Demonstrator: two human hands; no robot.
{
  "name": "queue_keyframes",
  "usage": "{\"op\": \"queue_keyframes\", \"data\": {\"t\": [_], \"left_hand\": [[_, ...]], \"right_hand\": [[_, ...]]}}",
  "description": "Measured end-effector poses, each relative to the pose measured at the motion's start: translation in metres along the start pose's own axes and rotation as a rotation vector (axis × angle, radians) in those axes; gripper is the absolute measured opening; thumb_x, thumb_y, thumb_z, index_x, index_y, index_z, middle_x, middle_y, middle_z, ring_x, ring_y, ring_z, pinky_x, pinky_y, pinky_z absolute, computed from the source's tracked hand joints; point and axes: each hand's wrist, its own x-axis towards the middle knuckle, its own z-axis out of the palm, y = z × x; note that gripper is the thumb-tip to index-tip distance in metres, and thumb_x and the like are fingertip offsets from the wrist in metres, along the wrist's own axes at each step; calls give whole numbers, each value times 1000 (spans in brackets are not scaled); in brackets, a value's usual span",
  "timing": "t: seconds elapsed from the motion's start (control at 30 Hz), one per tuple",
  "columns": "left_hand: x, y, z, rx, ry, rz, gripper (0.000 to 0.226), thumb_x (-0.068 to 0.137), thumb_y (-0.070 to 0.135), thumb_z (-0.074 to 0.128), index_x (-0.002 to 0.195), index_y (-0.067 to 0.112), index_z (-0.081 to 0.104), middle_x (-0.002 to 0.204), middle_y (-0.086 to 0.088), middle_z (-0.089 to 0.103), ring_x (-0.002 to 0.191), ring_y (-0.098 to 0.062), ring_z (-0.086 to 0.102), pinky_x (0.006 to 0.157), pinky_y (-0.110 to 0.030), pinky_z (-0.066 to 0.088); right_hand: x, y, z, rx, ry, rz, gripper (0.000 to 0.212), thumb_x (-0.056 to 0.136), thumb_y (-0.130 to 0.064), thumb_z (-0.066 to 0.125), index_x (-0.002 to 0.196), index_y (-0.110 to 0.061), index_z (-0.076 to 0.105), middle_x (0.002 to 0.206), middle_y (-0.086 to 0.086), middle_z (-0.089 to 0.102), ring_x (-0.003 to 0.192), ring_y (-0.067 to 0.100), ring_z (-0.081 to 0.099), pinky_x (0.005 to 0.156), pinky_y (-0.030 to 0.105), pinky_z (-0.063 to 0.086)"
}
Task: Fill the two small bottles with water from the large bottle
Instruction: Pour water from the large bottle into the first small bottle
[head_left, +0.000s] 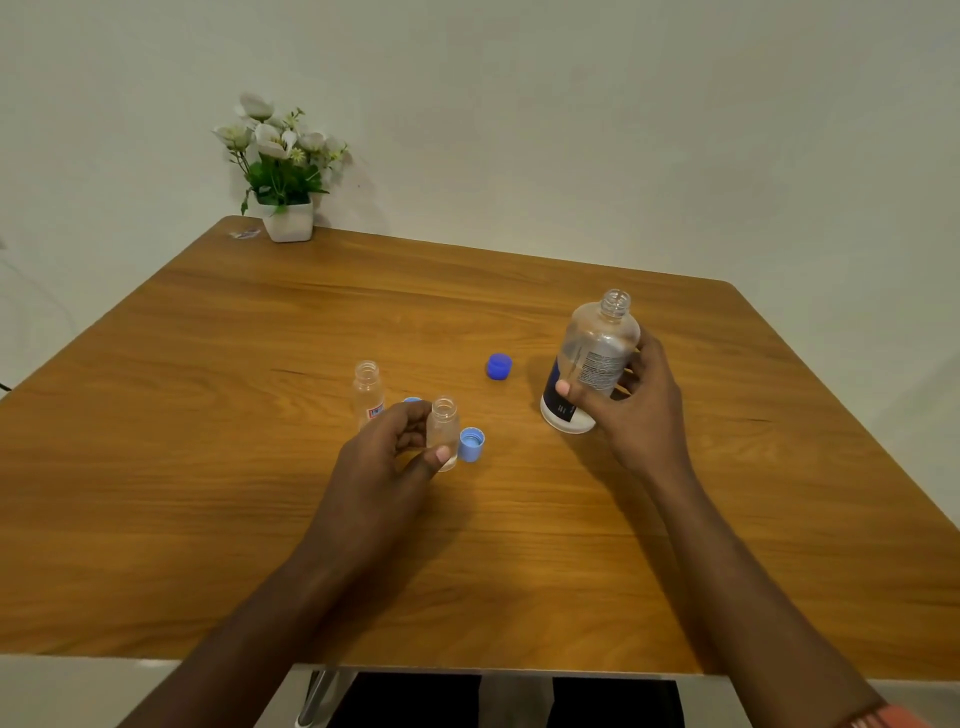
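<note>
Between small bottle (443, 431) and large bottle (592, 364), two loose caps (471, 445) (499, 367) obstruct; the near table (467, 571) is open.

Nothing could be read: the large bottle (592, 364) at three o'clock carried a label of blurred fine print, and the far small bottle (368, 392) a red-and-blue sticker, illegible.

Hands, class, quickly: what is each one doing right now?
Left hand: closed around a small bottle, uncapped.
Right hand: closed around the large bottle, uncapped.
</note>
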Motion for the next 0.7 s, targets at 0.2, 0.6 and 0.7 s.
{"op": "queue_keyframes", "data": {"t": [0.2,0.6,0.7], "left_hand": [[-1,-5,1,33,-6,-12,35,84,11,67,102,40,56,102,16,68,96,1,63,86,-20,48],[-9,-8,-9,90,57,-87,49,77,-1,71,120,21,61,102,15,67,95,3,64,89,-17,49],[-14,-8,-16,142,234,-105,30,78,4,71,102,22,69,88,11,70,80,2,65,79,-12,50]], "right_hand": [[-1,0,0,-5,0,-6,79,68,-28,86,131,-39,39,113,-31,50,106,-6,52,75,11,46],[-1,2,1,14,-3,-4,85,69,-28,85,140,-30,39,130,-14,52,119,11,52,82,18,47],[-1,3,2,13,0,1,87,69,-28,85,142,-28,37,136,-8,52,121,13,52,83,19,47]]}}
